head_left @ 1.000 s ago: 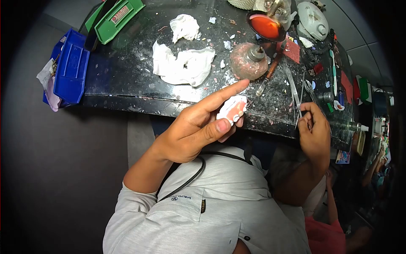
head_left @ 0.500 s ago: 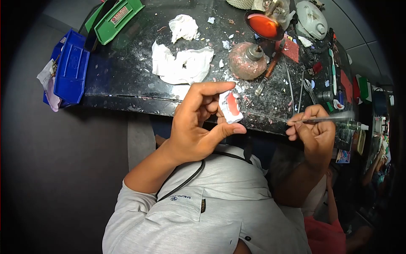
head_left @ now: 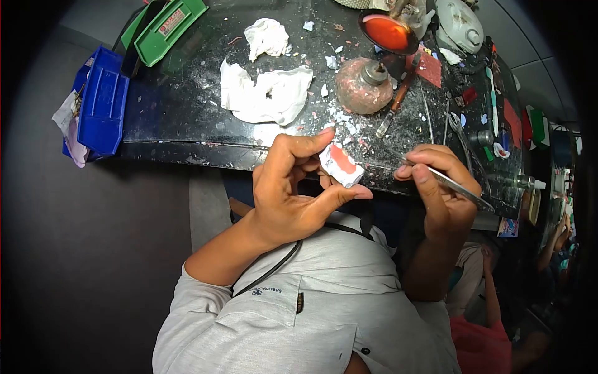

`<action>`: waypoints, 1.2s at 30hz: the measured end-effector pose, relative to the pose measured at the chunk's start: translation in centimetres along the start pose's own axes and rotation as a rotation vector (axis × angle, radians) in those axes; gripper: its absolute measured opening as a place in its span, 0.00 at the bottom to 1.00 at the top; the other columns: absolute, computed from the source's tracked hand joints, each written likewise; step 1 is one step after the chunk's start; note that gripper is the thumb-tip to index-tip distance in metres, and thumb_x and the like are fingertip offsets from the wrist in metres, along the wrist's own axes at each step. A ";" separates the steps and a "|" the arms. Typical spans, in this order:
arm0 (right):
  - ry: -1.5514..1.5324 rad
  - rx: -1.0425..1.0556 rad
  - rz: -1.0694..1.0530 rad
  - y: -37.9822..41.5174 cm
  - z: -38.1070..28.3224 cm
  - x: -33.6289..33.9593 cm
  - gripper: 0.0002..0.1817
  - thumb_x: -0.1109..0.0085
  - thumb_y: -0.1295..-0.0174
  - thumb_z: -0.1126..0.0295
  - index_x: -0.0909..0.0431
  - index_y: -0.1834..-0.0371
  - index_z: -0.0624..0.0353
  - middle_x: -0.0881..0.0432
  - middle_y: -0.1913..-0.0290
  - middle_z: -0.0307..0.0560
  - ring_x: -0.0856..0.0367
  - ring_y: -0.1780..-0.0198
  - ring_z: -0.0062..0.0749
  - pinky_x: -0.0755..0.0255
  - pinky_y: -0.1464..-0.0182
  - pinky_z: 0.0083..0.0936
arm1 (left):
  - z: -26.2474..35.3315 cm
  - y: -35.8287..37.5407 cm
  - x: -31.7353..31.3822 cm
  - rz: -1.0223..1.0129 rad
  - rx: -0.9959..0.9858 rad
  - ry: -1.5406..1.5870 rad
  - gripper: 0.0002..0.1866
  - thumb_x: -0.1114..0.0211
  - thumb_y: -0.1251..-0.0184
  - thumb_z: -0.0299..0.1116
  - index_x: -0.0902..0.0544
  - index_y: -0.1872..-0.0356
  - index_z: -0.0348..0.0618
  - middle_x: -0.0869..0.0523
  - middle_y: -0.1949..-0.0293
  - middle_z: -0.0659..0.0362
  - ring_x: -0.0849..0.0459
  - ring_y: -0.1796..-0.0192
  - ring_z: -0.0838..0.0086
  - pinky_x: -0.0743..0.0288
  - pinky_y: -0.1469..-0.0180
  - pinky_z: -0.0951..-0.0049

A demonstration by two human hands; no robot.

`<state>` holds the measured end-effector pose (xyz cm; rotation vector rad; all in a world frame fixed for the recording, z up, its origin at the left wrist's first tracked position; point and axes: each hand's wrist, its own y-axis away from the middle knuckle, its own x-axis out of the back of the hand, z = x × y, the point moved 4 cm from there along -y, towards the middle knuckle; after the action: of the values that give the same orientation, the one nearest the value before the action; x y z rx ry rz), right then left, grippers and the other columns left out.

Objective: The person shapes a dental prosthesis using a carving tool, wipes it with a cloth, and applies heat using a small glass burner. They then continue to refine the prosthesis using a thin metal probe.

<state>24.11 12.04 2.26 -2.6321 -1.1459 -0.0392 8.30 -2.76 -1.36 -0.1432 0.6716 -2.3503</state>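
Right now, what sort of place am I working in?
Probably a dental lab bench: your left hand holds a white piece with a pink patch, your right hand a slim metal tool, and a pan of red liquid sits beyond.

Glossy plastic blue bin [head_left: 102, 112]

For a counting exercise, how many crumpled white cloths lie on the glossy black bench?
2. The smaller cloth lies right of the green plastic tray; the larger cloth is just nearer, left of the round, pink-stained glass burner. Clutter may hide more.
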 end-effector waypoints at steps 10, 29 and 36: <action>0.084 0.309 -0.107 0.4 -2.9 -3.6 0.08 0.34 0.35 0.80 0.18 0.54 0.69 0.12 0.53 0.61 0.11 0.50 0.46 0.16 0.44 0.38 | 0.6 0.4 -0.3 0.041 -0.149 -0.280 0.33 0.13 0.50 0.32 0.22 0.49 0.24 0.14 0.67 0.54 0.20 0.73 0.88 0.26 0.74 0.87; 0.186 0.380 -0.103 0.2 -2.5 -4.7 0.06 0.35 0.37 0.79 0.17 0.59 0.71 0.11 0.61 0.61 0.10 0.53 0.52 0.16 0.45 0.45 | 0.7 0.3 0.1 0.019 -0.299 -0.311 0.31 0.16 0.46 0.27 0.22 0.46 0.20 0.14 0.66 0.49 0.19 0.75 0.79 0.25 0.74 0.81; 0.212 0.387 -0.135 0.1 -2.9 -4.4 0.06 0.36 0.37 0.84 0.18 0.58 0.68 0.11 0.58 0.58 0.09 0.52 0.48 0.14 0.47 0.37 | 0.7 0.4 0.1 0.021 -0.243 -0.311 0.31 0.15 0.46 0.29 0.22 0.47 0.20 0.13 0.64 0.48 0.18 0.74 0.82 0.25 0.74 0.84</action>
<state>21.39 8.05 4.43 -2.1552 -1.1270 -0.1080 8.69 -3.35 -0.99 -0.5931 0.7928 -2.1550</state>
